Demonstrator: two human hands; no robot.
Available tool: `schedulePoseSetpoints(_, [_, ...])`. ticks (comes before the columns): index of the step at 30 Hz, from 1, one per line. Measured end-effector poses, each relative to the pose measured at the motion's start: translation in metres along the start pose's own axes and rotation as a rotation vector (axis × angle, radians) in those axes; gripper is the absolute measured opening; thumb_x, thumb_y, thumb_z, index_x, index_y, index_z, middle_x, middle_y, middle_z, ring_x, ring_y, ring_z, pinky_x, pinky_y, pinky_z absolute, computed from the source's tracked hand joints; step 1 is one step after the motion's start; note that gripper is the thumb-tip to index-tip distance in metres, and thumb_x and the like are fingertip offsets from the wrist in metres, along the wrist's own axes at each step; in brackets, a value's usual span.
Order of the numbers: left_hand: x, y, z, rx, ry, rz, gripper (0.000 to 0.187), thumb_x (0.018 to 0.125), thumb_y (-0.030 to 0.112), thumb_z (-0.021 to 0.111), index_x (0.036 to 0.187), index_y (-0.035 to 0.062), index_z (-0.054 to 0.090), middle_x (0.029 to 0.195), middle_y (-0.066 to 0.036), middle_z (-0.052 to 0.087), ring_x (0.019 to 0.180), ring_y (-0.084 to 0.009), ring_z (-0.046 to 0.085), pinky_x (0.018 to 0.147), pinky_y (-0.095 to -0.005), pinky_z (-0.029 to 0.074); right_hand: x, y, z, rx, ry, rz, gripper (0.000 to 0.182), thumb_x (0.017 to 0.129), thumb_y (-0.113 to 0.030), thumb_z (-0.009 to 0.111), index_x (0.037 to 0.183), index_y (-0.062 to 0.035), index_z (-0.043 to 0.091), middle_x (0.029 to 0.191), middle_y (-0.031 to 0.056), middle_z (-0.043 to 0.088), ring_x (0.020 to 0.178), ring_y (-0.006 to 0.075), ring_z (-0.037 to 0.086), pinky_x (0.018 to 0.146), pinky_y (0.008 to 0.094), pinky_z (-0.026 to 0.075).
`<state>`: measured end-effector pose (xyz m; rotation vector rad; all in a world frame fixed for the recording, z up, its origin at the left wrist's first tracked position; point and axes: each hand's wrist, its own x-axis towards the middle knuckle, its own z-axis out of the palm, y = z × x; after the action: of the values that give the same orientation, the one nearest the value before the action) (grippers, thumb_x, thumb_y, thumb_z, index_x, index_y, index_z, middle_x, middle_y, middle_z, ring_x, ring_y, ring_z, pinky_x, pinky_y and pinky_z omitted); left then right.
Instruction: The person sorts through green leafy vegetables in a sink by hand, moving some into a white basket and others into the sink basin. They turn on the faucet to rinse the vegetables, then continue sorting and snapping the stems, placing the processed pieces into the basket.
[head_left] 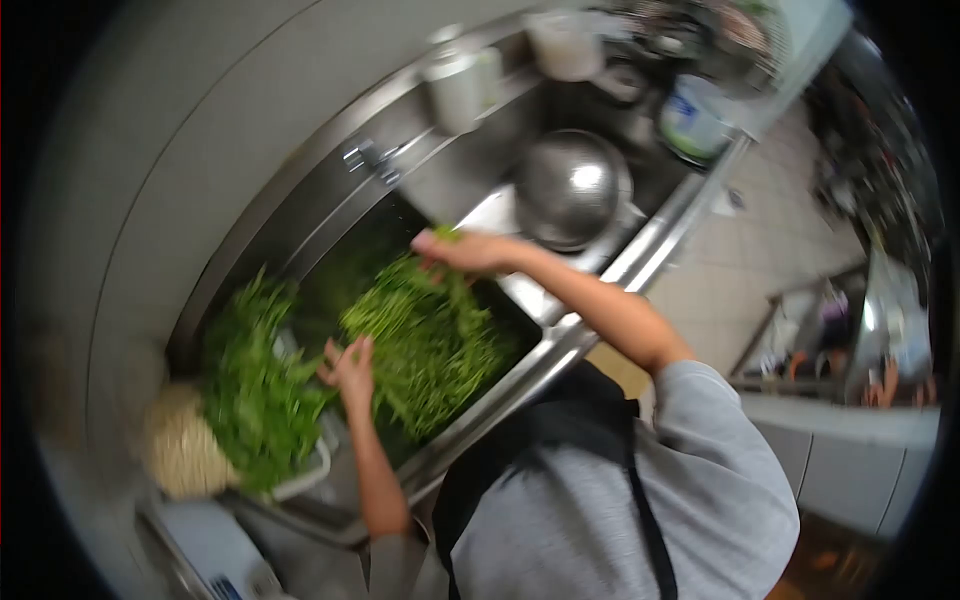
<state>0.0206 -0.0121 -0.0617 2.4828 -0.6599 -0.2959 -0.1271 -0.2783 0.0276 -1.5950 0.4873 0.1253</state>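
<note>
A large heap of thin-stemmed leafy greens (430, 345) lies in the water of a steel sink basin. My left hand (350, 372) is at the heap's left edge, fingers apart, with no stems visibly gripped. Over the far side of the heap, my right hand (472, 252) is closed on some of the greens; a bit of green shows above its fingers. Motion blurs its fingertips. Left of the basin, a second pile of leafy greens (265, 390) sits in a white basket (305, 480), close to my left hand.
A steel bowl (572, 188) stands on the right side of the sink, beneath my right forearm. Behind are a tap (370, 160), a white pump bottle (452, 85) and a white tub (692, 120). A pale, round bundle (187, 440) lies at the far left.
</note>
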Motion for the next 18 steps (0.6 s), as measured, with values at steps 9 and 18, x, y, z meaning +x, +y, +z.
schedulePoseSetpoints(9, [-0.005, 0.041, -0.007, -0.109, 0.274, 0.481, 0.030, 0.081, 0.033, 0.061, 0.080, 0.0034, 0.065, 0.081, -0.012, 0.062, 0.092, -0.0223, 0.056, 0.091, -0.0425, 0.034, 0.020, -0.007, -0.009, 0.230, -0.074, 0.079, 0.068, 0.085, -0.062, 0.034, 0.107, -0.0005, 0.052, 0.085, 0.0084, 0.062, 0.077, 0.0149, 0.058, 0.068, 0.0311, 0.046])
schedulePoseSetpoints(18, [-0.017, 0.113, -0.016, -0.193, -0.147, 0.217, 0.030, 0.077, 0.034, 0.065, 0.093, 0.0094, 0.062, 0.079, -0.014, 0.064, 0.076, -0.0285, 0.063, 0.070, -0.0362, 0.047, 0.037, -0.021, 0.023, 0.150, -0.274, -0.038, 0.042, 0.082, -0.025, 0.063, 0.116, -0.0048, 0.048, 0.102, 0.0078, 0.058, 0.094, 0.0151, 0.055, 0.081, 0.0312, 0.045])
